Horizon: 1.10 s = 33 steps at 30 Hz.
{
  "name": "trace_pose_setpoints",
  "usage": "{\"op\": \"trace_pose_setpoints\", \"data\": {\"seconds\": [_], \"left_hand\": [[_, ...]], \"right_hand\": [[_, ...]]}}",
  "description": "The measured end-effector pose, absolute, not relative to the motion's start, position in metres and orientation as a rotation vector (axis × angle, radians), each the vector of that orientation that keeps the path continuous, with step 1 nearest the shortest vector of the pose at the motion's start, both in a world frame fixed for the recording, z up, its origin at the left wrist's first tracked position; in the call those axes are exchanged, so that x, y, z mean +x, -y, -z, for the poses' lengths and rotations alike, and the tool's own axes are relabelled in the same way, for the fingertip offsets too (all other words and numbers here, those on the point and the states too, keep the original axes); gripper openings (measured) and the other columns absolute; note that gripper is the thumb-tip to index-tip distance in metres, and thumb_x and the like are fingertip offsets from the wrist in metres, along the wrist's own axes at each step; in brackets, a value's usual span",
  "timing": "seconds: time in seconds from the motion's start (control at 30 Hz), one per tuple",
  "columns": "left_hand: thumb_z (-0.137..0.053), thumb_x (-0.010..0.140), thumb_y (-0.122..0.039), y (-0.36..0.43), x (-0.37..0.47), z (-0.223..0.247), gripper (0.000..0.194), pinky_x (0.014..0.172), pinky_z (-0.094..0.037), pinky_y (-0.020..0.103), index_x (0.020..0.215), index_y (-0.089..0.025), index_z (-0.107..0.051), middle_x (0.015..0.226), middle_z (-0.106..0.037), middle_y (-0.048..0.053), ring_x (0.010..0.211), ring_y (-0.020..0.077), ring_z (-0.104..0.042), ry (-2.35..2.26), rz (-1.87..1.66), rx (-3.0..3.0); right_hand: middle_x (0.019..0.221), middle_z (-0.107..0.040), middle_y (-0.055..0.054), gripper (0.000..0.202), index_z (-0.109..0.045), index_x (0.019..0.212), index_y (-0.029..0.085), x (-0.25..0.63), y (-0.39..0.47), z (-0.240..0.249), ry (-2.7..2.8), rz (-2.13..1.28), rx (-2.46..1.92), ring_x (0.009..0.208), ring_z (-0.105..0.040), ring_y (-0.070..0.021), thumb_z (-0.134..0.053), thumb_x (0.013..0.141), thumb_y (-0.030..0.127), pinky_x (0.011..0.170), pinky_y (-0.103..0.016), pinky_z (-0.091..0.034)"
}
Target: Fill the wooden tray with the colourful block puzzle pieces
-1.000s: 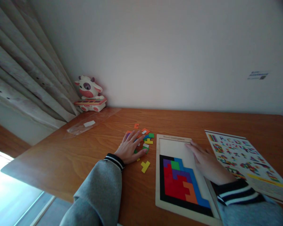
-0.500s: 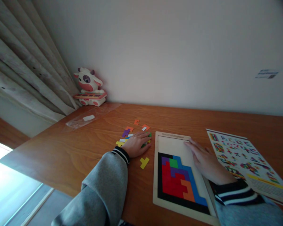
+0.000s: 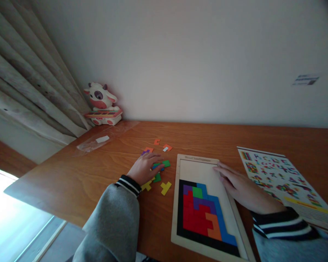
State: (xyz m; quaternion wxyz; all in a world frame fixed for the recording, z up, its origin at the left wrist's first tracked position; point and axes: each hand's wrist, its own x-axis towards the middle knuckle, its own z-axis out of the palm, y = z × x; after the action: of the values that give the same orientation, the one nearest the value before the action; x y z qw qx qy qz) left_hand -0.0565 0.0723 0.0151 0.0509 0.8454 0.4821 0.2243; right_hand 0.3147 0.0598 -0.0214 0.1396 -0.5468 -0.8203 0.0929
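Note:
My left hand [image 3: 145, 168] lies over a loose pile of coloured pieces left of the board, fingers apart. Green pieces [image 3: 166, 163] show by its fingertips, and a yellow piece [image 3: 166, 188] lies nearer the board. Orange pieces [image 3: 167, 147] are behind the hand. The wooden puzzle board [image 3: 174, 222] is partly filled with black, blue, red [image 3: 198, 220], purple, green and orange [image 3: 214, 225] pieces; its upper and right parts show bare wood. My right hand [image 3: 239, 185] rests across the board's right edge, fingers extended, holding nothing.
A printed pattern sheet [image 3: 284, 174] lies at the right. A clear plastic bag [image 3: 91, 143] is at the back left, near a toy cow [image 3: 102, 103] with a keyboard. A curtain [image 3: 30, 72] hangs at the left, and a wall stands behind the table.
My left hand has moved left and a little towards me, uncovering green and blue pieces. My right hand stays at the board's right edge. The view has shifted slightly.

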Motion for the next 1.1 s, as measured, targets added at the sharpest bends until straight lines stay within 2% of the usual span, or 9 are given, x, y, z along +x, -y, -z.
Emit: {"op": "trace_pose_setpoints", "data": {"seconds": [0.1, 0.2, 0.33, 0.53, 0.63, 0.73, 0.87, 0.97, 1.1], "left_hand": [[-0.065, 0.083, -0.052, -0.061, -0.077, -0.028, 0.047, 0.099, -0.048, 0.042, 0.121, -0.024, -0.064, 0.124, -0.065, 0.010, 0.113, 0.0298, -0.061, -1.669, -0.465, 2.522], [-0.076, 0.069, -0.049, -0.044, -0.092, -0.040, 0.061, 0.091, -0.051, 0.040, 0.123, -0.027, -0.060, 0.120, -0.064, 0.010, 0.105, 0.0303, -0.064, -1.776, -0.339, 2.420], [-0.075, 0.063, -0.038, -0.029, -0.090, -0.046, 0.048, 0.077, -0.054, 0.035, 0.107, -0.022, -0.063, 0.103, -0.066, 0.008, 0.087, 0.0262, -0.066, -1.726, -0.185, 2.321], [-0.069, 0.064, -0.024, -0.029, -0.069, -0.045, 0.037, 0.077, -0.052, 0.035, 0.100, -0.019, -0.061, 0.100, -0.065, 0.009, 0.088, 0.0267, -0.064, -1.710, 0.030, 2.303], [-0.066, 0.063, -0.017, -0.031, -0.064, -0.049, 0.036, 0.079, -0.051, 0.033, 0.098, -0.019, -0.061, 0.099, -0.066, 0.008, 0.090, 0.0253, -0.064, -1.724, 0.111, 2.258], [-0.064, 0.063, -0.014, -0.034, -0.062, -0.051, 0.034, 0.082, -0.050, 0.032, 0.097, -0.019, -0.060, 0.102, -0.066, 0.008, 0.094, 0.0242, -0.064, -1.718, 0.090, 2.255], [-0.062, 0.065, -0.014, -0.035, -0.063, -0.051, 0.028, 0.074, -0.049, 0.030, 0.092, -0.020, -0.058, 0.092, -0.067, 0.004, 0.086, 0.0225, -0.064, -1.674, 0.062, 2.237], [-0.060, 0.065, -0.014, -0.035, -0.065, -0.050, 0.027, 0.070, -0.048, 0.029, 0.091, -0.021, -0.058, 0.086, -0.066, 0.003, 0.082, 0.0220, -0.064, -1.664, 0.061, 2.254], [-0.058, 0.067, -0.016, -0.035, -0.067, -0.046, 0.026, 0.070, -0.047, 0.028, 0.093, -0.021, -0.058, 0.089, -0.066, 0.003, 0.083, 0.0212, -0.064, -1.637, 0.039, 2.299]], "right_hand": [[0.148, -0.047, -0.015, 0.051, -0.058, 0.133, 0.015, 0.317, -0.059, 0.020, 2.368, -0.293, -1.580, 0.135, -0.047, -0.0277, -0.033, 0.096, 0.039, 0.113, -0.048, -0.035], [0.147, -0.048, -0.015, 0.051, -0.058, 0.132, 0.015, 0.319, -0.061, 0.024, 2.358, -0.308, -1.576, 0.134, -0.047, -0.0283, -0.033, 0.096, 0.040, 0.114, -0.049, -0.035], [0.145, -0.051, -0.015, 0.049, -0.060, 0.130, 0.016, 0.321, -0.063, 0.027, 2.345, -0.315, -1.569, 0.132, -0.050, -0.0293, -0.035, 0.095, 0.040, 0.112, -0.049, -0.037], [0.138, -0.059, -0.009, 0.038, -0.064, 0.124, 0.023, 0.299, -0.050, -0.006, 2.373, -0.211, -1.389, 0.127, -0.055, -0.0262, -0.039, 0.097, 0.032, 0.110, -0.048, -0.043], [0.129, -0.065, -0.008, 0.032, -0.065, 0.120, 0.024, 0.270, -0.032, -0.028, 2.440, -0.195, -1.208, 0.119, -0.061, -0.0228, -0.043, 0.097, 0.028, 0.104, -0.043, -0.050], [0.122, -0.068, -0.007, 0.030, -0.065, 0.119, 0.026, 0.235, -0.008, -0.037, 2.477, -0.162, -1.167, 0.111, -0.065, -0.0229, -0.047, 0.096, 0.024, 0.097, -0.045, -0.054], [0.126, -0.066, -0.012, 0.031, -0.065, 0.120, 0.021, 0.185, 0.024, -0.026, 2.492, -0.051, -1.220, 0.109, -0.065, -0.0283, -0.055, 0.090, 0.020, 0.092, -0.050, -0.056], [0.136, -0.061, -0.014, 0.036, -0.060, 0.128, 0.017, 0.151, 0.039, -0.007, 2.508, 0.059, -1.196, 0.122, -0.059, -0.0311, -0.054, 0.094, 0.026, 0.099, -0.054, -0.050], [0.131, -0.063, -0.017, 0.038, -0.062, 0.124, 0.012, 0.121, 0.046, 0.014, 2.502, 0.129, -1.220, 0.121, -0.059, -0.0329, -0.058, 0.094, 0.034, 0.101, -0.056, -0.048]]}}
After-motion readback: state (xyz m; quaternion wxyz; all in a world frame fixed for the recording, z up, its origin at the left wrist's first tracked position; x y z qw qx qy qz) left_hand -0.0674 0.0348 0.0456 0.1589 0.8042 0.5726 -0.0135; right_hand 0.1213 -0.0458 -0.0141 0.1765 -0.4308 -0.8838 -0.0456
